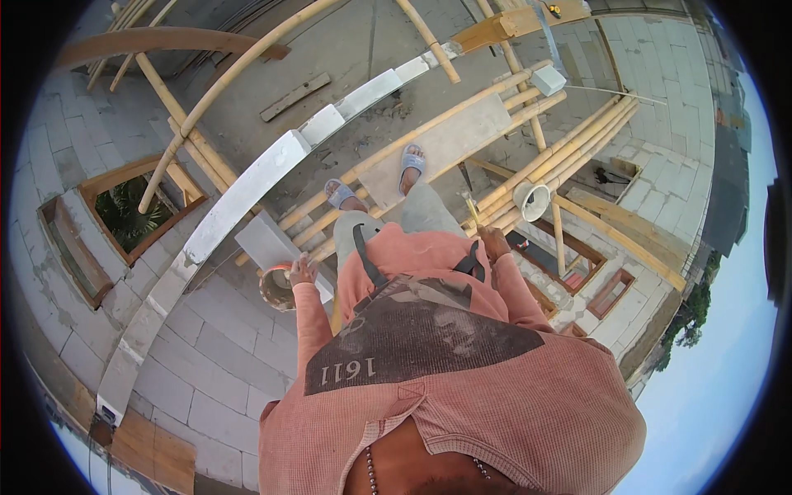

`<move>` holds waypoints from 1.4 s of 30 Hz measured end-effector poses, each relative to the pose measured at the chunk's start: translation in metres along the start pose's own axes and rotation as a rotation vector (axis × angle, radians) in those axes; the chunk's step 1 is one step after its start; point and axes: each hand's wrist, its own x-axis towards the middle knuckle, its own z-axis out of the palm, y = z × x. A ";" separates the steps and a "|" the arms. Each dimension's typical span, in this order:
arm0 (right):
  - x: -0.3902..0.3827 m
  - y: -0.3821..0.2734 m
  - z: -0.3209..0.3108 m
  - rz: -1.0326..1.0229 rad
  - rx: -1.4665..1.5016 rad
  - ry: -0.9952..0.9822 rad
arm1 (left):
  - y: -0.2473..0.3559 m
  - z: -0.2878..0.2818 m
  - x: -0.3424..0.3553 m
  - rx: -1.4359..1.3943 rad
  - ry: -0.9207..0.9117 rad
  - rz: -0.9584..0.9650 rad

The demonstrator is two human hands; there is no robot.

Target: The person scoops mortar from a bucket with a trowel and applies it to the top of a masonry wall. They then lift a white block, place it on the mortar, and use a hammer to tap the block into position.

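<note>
My left hand (303,271) is at the rim of a small round bucket (277,289) with an orange-red edge. Its fingers look apart, and I cannot make out a grip on the rim. A pale flat block (266,238) lies beside that bucket. My right hand (495,244) is low by my right hip, closed on a yellow-handled tool (473,211). A thin dark blade seems to run on from the handle, but its kind is unclear. To the right of this hand stands a white bucket (532,200).
Both sandalled feet stand on a grey board (437,157) laid over bamboo poles (487,97). A pale block wall top (247,181) curves along the left. More bamboo poles (569,161) run on the right. A white block (547,80) sits at the poles' far end.
</note>
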 end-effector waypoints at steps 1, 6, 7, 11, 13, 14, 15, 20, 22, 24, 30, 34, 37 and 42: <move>0.001 -0.042 -0.021 0.157 0.289 -0.017 | 0.020 0.009 0.009 0.001 -0.005 0.011; -0.008 -0.097 -0.127 -0.034 0.185 0.133 | 0.068 0.244 -0.061 0.350 -0.567 -0.003; -0.004 -0.103 -0.136 -0.109 0.184 0.111 | 0.074 0.294 -0.093 0.359 -0.601 -0.065; 0.044 -0.089 -0.122 -0.647 0.133 0.152 | 0.073 0.430 -0.157 0.022 -0.579 -0.367; 0.072 -0.083 -0.121 -0.730 0.192 0.097 | 0.034 0.453 -0.128 -0.161 -0.462 -0.263; 0.086 -0.076 -0.125 -0.752 0.195 -0.029 | 0.013 0.461 -0.118 -0.338 -0.353 -0.175; 0.104 -0.064 -0.135 -0.767 0.196 -0.155 | 0.002 0.471 -0.115 -0.345 -0.262 -0.144; 0.283 0.006 -0.208 -0.265 0.514 -0.232 | -0.049 0.445 -0.098 -0.158 -0.028 -0.116; 0.389 0.040 -0.218 -0.066 0.913 -0.228 | -0.076 0.451 -0.110 -0.246 0.122 -0.172; 0.481 0.053 -0.224 0.069 1.259 -0.107 | -0.095 0.455 -0.138 -0.269 0.227 -0.192; 0.706 0.090 -0.247 0.150 1.894 0.189 | -0.113 0.530 -0.165 -0.344 0.302 -0.292; 0.771 0.095 -0.255 0.056 1.917 0.300 | -0.116 0.565 -0.169 -0.366 0.297 -0.345; 0.793 0.097 -0.259 -0.038 1.825 0.303 | -0.127 0.575 -0.155 -0.220 0.205 -0.289; 0.806 0.104 -0.247 -0.095 1.714 0.239 | -0.106 0.620 -0.134 -0.214 0.037 -0.207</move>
